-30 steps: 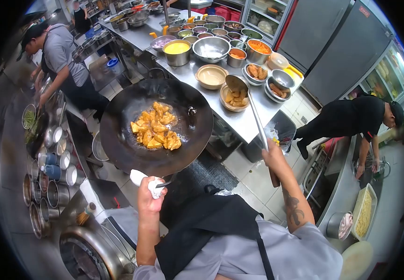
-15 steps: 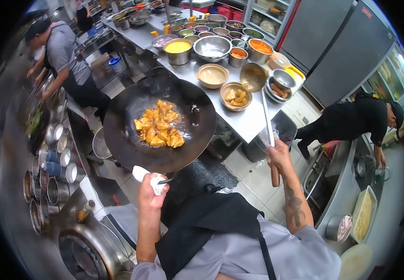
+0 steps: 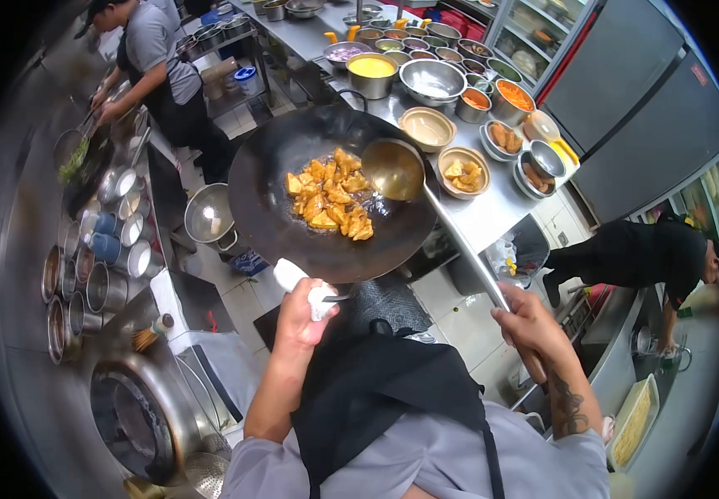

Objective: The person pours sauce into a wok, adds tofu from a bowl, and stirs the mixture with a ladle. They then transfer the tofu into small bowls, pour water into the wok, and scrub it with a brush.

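My left hand (image 3: 300, 316) is closed around the handle of a large black wok (image 3: 260, 179), with a white cloth (image 3: 291, 276) between palm and handle. Glossy brown-orange chunks of food (image 3: 326, 195) lie in the middle of the wok in some dark sauce. My right hand (image 3: 532, 326) grips the long handle of a ladle (image 3: 394, 170), whose bowl is over the right side of the wok, beside the chunks. Just right of the wok, a clay bowl (image 3: 464, 173) on the steel table holds similar chunks. Behind it stands another clay bowl (image 3: 426, 129).
The steel table (image 3: 492, 218) carries many metal bowls, among them a pot of yellow liquid (image 3: 372, 75). A stove burner (image 3: 131, 420) sits at lower left, near several metal containers (image 3: 106, 287). One co-worker (image 3: 164, 66) stands at upper left, another (image 3: 634, 254) bends at right.
The ladle has moved from above the clay bowl leftward to over the wok. In view, the wok and both hands sit further right, and the table's things have shifted right too.
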A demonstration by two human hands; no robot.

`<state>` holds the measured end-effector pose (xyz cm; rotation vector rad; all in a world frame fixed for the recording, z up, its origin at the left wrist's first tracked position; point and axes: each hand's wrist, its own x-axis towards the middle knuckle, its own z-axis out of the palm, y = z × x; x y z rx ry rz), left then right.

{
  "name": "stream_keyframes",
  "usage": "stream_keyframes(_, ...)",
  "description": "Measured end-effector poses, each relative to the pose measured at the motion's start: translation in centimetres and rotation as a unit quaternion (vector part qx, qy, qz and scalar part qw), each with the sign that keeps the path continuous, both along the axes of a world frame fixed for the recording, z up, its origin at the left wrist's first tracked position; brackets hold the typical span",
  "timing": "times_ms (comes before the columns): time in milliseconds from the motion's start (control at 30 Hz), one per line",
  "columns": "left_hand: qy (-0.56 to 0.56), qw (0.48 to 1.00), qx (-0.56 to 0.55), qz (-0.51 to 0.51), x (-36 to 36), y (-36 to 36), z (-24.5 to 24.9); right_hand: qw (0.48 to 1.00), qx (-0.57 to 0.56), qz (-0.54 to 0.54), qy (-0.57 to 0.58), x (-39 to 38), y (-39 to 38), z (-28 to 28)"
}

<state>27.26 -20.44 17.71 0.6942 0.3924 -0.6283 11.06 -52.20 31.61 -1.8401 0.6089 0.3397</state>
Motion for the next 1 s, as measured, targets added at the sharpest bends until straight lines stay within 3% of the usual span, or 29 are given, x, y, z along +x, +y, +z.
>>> stream_keyframes(67,-0.008,1.000,0.006,0.003,0.0,-0.4,-0.1,0.996,-0.058,0.065,0.021,0.0,1.1,0.0)
stream_keyframes(133,-0.016,1.000,0.022,0.012,0.2,-0.5,-0.3,0.993,0.043,0.086,0.066,0.4,2.9,0.8)
stream_keyframes(267,-0.009,1.000,0.022,0.017,0.4,-0.2,-0.6,0.951,0.267,-0.051,0.146,0.4,1.9,-0.1)
stream_keyframes(400,0.020,0.998,0.044,0.030,0.4,-0.1,-0.1,0.907,0.386,-0.068,0.155,0.5,1.3,-0.9)
stream_keyframes(867,0.033,0.999,-0.007,0.030,0.4,0.9,-0.5,0.913,0.389,-0.123,0.014,1.2,-0.8,-1.1)
stream_keyframes(933,0.033,0.999,0.001,0.024,0.5,1.2,-0.9,0.928,0.342,-0.143,-0.023,1.0,-1.9,-1.0)
stream_keyframes(1000,0.022,1.000,0.002,0.019,0.5,1.2,-0.7,0.968,0.199,-0.135,-0.070,0.9,-3.0,-2.3)
